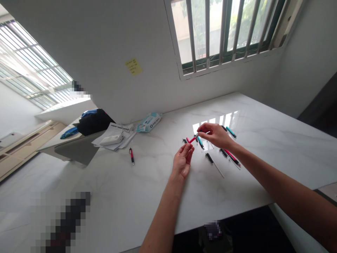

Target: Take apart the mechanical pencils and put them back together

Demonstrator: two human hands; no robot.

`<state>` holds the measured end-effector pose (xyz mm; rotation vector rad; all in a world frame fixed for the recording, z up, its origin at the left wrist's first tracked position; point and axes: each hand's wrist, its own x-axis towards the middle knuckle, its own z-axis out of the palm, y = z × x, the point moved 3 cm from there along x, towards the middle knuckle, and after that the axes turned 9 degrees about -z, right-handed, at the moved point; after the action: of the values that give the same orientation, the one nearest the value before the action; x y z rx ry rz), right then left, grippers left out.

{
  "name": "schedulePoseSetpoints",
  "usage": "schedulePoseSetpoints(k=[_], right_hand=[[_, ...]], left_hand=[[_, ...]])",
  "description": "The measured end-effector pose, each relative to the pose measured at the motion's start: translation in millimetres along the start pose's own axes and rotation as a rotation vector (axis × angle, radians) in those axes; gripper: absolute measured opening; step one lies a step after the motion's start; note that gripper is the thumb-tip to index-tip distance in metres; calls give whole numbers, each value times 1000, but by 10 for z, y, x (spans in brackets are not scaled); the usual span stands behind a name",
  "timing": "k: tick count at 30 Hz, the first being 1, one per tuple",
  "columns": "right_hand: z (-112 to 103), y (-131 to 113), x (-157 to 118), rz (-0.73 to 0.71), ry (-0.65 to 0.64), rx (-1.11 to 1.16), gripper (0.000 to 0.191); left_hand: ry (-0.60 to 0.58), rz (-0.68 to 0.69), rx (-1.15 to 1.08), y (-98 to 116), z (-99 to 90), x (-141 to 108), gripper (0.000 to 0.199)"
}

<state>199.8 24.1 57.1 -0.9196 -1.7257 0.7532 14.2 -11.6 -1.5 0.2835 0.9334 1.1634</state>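
Note:
Above the white table, my left hand (183,161) is closed in a pinch on the lower end of a red pen barrel (193,139). From the right, my right hand (216,135) pinches the dark upper end of the same pen; its fingertips partly hide that end, so whether the two parts are joined is unclear. Beneath my hands lies a teal pen barrel (200,142). Closer to me is a black pen part (209,157) with a thin white refill (218,170) beside it. Red and black pen parts (231,156) lie below my right wrist.
Another teal barrel (231,131) rests beyond my right hand. A red and black pen (131,156) lies alone to the left. Farther back are a wipes pack (149,122), papers (113,144) and a dark bag (95,122). The table's front edge runs below my forearms.

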Motion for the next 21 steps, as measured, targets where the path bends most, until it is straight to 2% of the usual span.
schedulePoseSetpoints(k=[6, 10, 13, 17, 21], right_hand=[[-135, 14, 21, -47, 73, -108, 19], [-229, -80, 14, -137, 100, -356, 16], [-256, -203, -66, -165, 60, -471, 12], [-246, -312, -380, -141, 14, -631, 12], [-176, -279, -834, -89, -12, -707, 12]], left_hand=[[-45, 56, 83, 14, -53, 24, 21], [-77, 103, 318, -22, -52, 16, 28], [-103, 218, 538, -22, -20, 8, 37], [-194, 356, 792, -16, 40, -8, 21], [-260, 419, 942, -59, 91, -62, 11]])
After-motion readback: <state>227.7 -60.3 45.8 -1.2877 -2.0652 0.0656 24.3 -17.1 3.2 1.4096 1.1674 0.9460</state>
